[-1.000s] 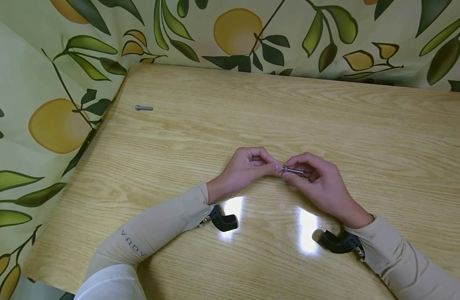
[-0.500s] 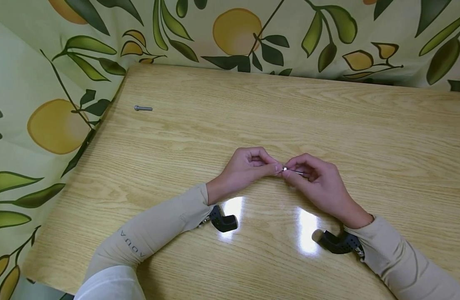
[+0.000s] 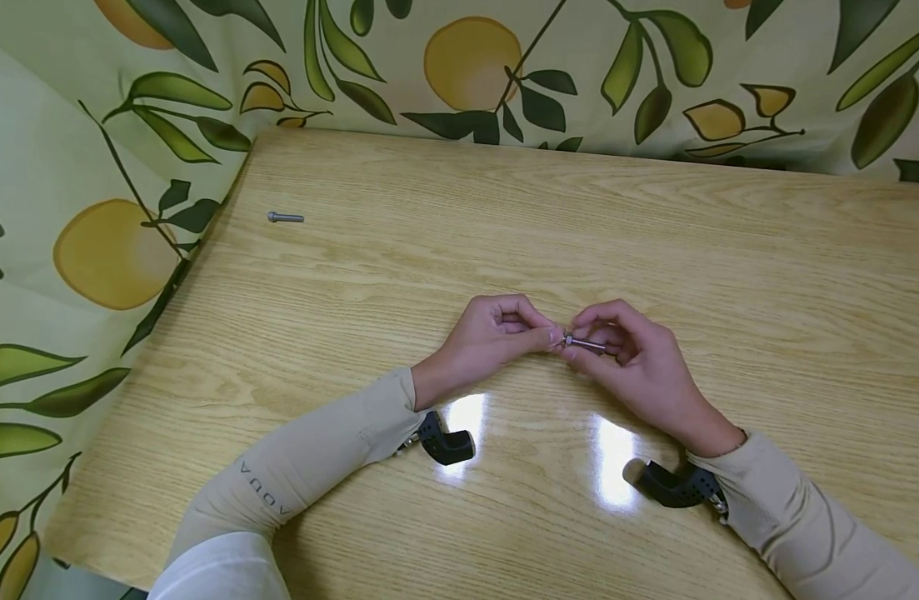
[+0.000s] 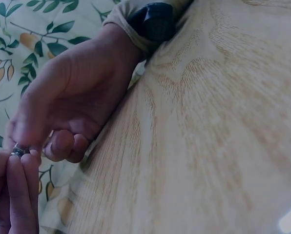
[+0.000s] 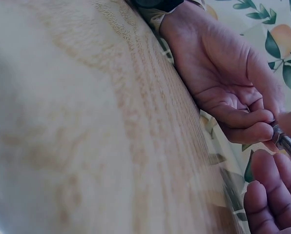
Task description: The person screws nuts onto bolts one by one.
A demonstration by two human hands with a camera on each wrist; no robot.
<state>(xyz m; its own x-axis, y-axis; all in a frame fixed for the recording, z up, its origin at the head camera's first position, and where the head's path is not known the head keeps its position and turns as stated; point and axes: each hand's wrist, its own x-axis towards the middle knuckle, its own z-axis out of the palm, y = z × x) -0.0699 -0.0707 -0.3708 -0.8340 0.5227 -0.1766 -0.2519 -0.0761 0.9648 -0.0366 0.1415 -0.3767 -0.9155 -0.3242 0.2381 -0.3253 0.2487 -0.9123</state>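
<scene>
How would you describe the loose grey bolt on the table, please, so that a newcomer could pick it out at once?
On the wood-grain table, look towards the far left corner, near the patterned cloth. There a small grey bolt lies, head to the left. It lies untouched, unlike the threaded metal piece between the left hand and right hand.

A grey bolt lies on a wood-grained table near its far left corner; fruit-patterned cloth borders the far and left edges.
</scene>
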